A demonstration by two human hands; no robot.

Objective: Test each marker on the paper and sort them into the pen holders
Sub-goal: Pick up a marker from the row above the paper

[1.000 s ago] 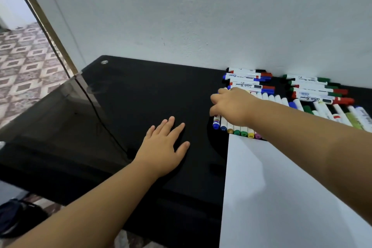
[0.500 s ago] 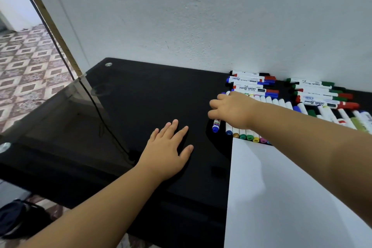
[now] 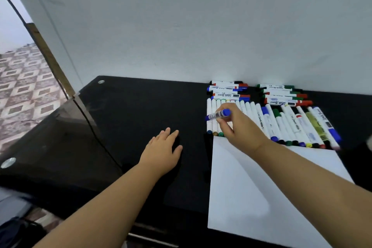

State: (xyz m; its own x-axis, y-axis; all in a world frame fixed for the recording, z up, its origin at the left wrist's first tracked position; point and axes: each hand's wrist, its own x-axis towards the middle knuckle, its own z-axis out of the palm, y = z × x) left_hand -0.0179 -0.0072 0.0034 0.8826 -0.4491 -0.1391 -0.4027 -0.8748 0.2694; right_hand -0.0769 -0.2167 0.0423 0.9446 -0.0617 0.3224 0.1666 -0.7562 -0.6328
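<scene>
My right hand (image 3: 239, 129) pinches a blue-capped marker (image 3: 218, 115) and holds it lifted, lying crosswise above the left end of a row of white markers (image 3: 261, 121). That row lies side by side on the black table, its coloured caps touching the far edge of a white sheet of paper (image 3: 261, 191). Behind the row, two stacks of whiteboard markers (image 3: 229, 90) lie along the wall. My left hand (image 3: 163, 151) rests flat on the bare table, fingers straight, left of the paper. No pen holder is in view.
The black glass table (image 3: 120, 119) meets a white wall at the back. Its left edge drops to a patterned tile floor (image 3: 24, 86). A thin dark cable (image 3: 96, 137) shows through the glass on the left. A dark object sits at the right edge of view.
My right hand has lifted the blue marker out of the row's left end and turned it crosswise. My left hand stays flat on the table.
</scene>
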